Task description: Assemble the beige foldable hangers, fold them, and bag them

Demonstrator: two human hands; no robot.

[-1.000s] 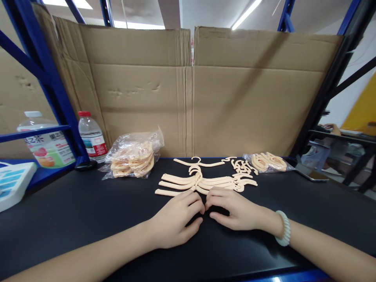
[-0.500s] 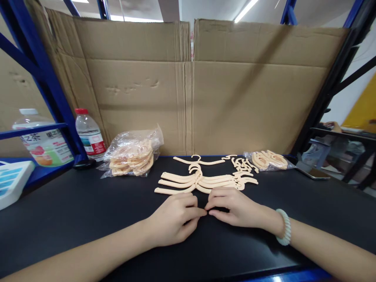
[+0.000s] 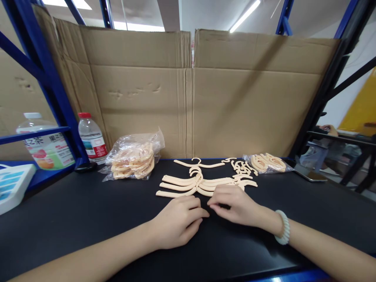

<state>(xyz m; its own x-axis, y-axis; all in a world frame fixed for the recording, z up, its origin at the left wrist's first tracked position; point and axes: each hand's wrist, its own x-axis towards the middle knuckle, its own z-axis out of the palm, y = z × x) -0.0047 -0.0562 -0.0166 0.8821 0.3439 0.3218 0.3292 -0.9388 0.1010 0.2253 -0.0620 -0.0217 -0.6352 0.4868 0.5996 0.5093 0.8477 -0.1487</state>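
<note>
Three beige clothes hangers (image 3: 176, 187) are laid in a row on the black surface (image 3: 73, 211), their hooks overlapping. In front of these hangers, the left hand (image 3: 180, 221) is held palm down with loosely curled fingers; the right hand (image 3: 232, 203) is held just beside it, thumb and fingers bent toward one another, and the hangers' right arms are partly covered by it. Whether anything small is pinched in either hand cannot be told. A single hanger (image 3: 213, 165) is placed behind the three hangers, and small curved pieces (image 3: 243, 168) are clustered behind them to the right. Farther right of them, a clear bag of beige parts (image 3: 268, 162) is seen. To their left, a fuller plastic bag (image 3: 132, 156) is set, then a red-capped bottle (image 3: 92, 141). Behind them, cardboard (image 3: 141, 98) is stood upright.
</note>
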